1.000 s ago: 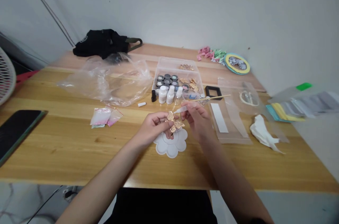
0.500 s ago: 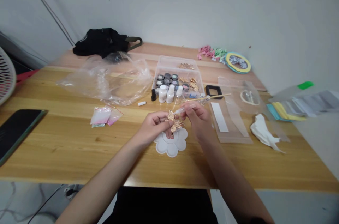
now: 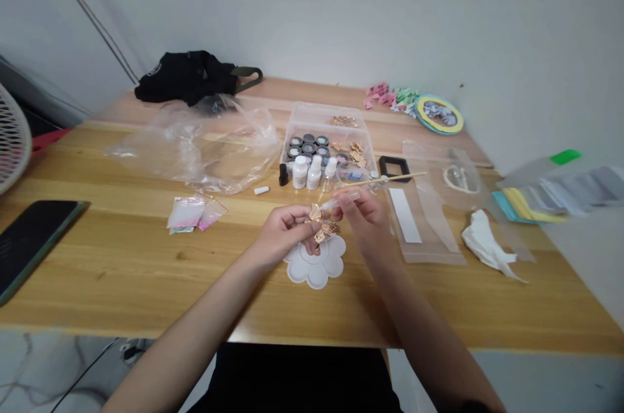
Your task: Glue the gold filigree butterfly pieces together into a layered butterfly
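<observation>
My left hand [image 3: 283, 233] is closed on a gold filigree butterfly [image 3: 322, 223], held just above a white flower-shaped palette [image 3: 316, 263] on the wooden table [image 3: 121, 263]. My right hand [image 3: 364, 216] pinches a small clear dropper [image 3: 336, 201] whose tip touches the butterfly's upper wing. A thin wooden stick [image 3: 390, 179] also runs out from the right hand toward the right.
Behind the hands stand a clear box [image 3: 325, 140] of small jars and gold charms and three white bottles [image 3: 312, 173]. A crumpled plastic bag [image 3: 195, 143], small pink sachets [image 3: 192, 213], a phone [image 3: 29, 237], a crumpled tissue [image 3: 485, 242] and plastic sleeves [image 3: 429, 218] lie around.
The hands hold nearly the same pose; the butterfly has tilted slightly and the right hand has closed in a little toward it.
</observation>
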{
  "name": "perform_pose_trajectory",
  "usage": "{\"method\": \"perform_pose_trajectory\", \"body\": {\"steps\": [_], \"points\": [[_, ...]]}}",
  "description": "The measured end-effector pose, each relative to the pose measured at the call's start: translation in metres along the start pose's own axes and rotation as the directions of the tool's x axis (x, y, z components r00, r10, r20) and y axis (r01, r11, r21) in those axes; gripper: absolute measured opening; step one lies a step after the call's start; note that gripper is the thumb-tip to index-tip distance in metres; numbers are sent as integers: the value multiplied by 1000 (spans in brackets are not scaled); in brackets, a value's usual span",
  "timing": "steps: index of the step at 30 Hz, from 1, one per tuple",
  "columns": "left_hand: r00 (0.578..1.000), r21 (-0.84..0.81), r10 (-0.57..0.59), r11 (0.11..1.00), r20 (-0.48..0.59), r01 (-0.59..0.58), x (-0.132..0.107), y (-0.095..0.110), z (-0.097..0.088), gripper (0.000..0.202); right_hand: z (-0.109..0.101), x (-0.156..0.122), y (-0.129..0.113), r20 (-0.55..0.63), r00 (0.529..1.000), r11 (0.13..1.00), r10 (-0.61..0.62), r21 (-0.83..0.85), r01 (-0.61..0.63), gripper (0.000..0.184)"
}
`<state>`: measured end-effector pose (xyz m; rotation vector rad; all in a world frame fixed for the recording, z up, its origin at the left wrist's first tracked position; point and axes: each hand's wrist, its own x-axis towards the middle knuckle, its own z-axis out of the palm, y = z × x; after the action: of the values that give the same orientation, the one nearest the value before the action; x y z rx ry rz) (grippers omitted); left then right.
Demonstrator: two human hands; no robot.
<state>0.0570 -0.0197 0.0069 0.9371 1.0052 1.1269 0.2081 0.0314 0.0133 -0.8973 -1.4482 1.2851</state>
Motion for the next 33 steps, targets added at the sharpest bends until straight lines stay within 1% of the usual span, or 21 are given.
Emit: {"method": "perform_pose_trajectory", "body": {"steps": [6,12,15,19,24,30,33], "points": [[1000,6,10,1000,-1,-10,1,-2,-1,27,0,-1,-2,-10,999,999,-39,-30,39,34],[1000,-20,-8,1000,-23,8,0,-2,-1,27,1,-3,-1,-28,998,998,-59,-32,58,30],[999,-30,-10,1000,-33,9,0,-2,0,27,0,-4,0,-21,995,992,-100,-74,98,27],[999,-1,-12,1000,-37,12,0,-2,0,28,-2,-4,3,8,985,975,-171,-144,171,20],[999,21,-19,1000,-42,20,1,-3,0,31,-3,-6,3,26,978,961,-208,-178,210,14],[999,50,-21,998,-42,23,1,-4,-1,28,-3,-6,1,49,959,928,-280,-241,283,12],[999,51,-21,998,-41,23,1,-4,-1,28,-3,-6,-1,51,954,920,-295,-256,298,12]]}}
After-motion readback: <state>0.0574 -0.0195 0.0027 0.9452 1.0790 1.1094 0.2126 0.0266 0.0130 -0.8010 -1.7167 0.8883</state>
